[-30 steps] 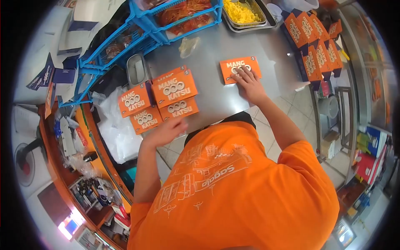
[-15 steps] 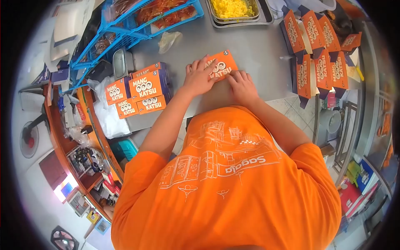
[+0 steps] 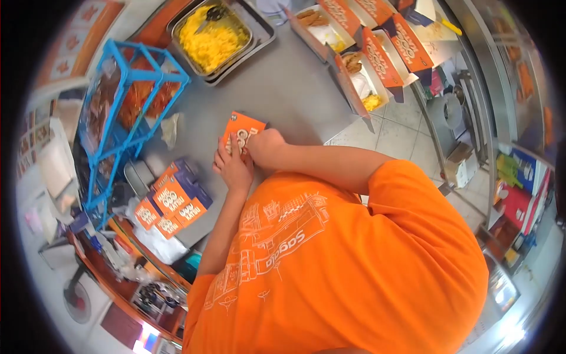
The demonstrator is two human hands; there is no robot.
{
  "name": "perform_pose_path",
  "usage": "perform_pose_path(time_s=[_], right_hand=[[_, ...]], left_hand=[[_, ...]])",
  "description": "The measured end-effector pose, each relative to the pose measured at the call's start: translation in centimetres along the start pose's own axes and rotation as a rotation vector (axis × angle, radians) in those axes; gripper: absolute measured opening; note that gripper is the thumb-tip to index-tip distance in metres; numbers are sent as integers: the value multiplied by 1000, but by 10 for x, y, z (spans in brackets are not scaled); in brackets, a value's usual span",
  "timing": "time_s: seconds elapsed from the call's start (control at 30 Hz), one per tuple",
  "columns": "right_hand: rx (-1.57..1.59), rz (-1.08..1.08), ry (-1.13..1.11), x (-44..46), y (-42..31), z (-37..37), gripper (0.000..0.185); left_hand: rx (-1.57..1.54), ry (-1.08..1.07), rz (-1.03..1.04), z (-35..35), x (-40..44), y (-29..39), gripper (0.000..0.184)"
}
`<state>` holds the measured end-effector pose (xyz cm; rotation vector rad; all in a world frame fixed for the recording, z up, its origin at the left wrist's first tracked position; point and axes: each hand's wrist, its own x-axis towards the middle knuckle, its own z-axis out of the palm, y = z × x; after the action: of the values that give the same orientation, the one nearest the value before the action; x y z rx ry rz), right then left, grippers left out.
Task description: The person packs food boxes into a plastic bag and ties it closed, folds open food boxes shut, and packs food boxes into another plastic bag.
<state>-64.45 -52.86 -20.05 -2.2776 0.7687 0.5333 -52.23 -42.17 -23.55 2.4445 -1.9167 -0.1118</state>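
A closed orange takeout box, printed with white lettering, rests on the steel table between my hands. My left hand holds its near left side, the fingers reaching onto the lid. Curled at the box's near right corner is my right hand, its fingertips partly hidden. To the left, several closed boxes of the same print are stacked. At the upper right stand several open boxes with fried pieces, yellow food and a white packet showing inside some of them.
A metal tray of yellow food with a spoon sits at the back. The blue rack at left holds wrapped food. A crumpled plastic piece and a metal container lie near it. Tiled floor shows beyond the table edge.
The view has swung toward the right, so things appear shifted left and rotated. My left hand has moved from the lid to the box's side; my right hand has curled tighter at its corner.
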Motion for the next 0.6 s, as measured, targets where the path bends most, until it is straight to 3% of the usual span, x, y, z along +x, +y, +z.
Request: perform_pose_path(time_s=[0.23, 0.3, 0.33, 0.43, 0.5, 0.6], right_hand=[[270, 67, 65, 11, -4, -4, 30], [609, 175, 17, 9, 4, -6, 31], [624, 182, 34, 18, 6, 7, 31], [791, 166, 233, 45, 0, 49, 32], [839, -122, 211, 42, -14, 53, 32], [766, -251, 219, 26, -29, 43, 34]], left_hand=[[37, -45, 36, -4, 2, -6, 73], [60, -51, 43, 0, 2, -13, 73], [80, -54, 20, 1, 3, -17, 73], [84, -90, 34, -1, 4, -22, 74], [87, -94, 42, 0, 6, -22, 76], [87, -126, 45, -2, 17, -18, 81]])
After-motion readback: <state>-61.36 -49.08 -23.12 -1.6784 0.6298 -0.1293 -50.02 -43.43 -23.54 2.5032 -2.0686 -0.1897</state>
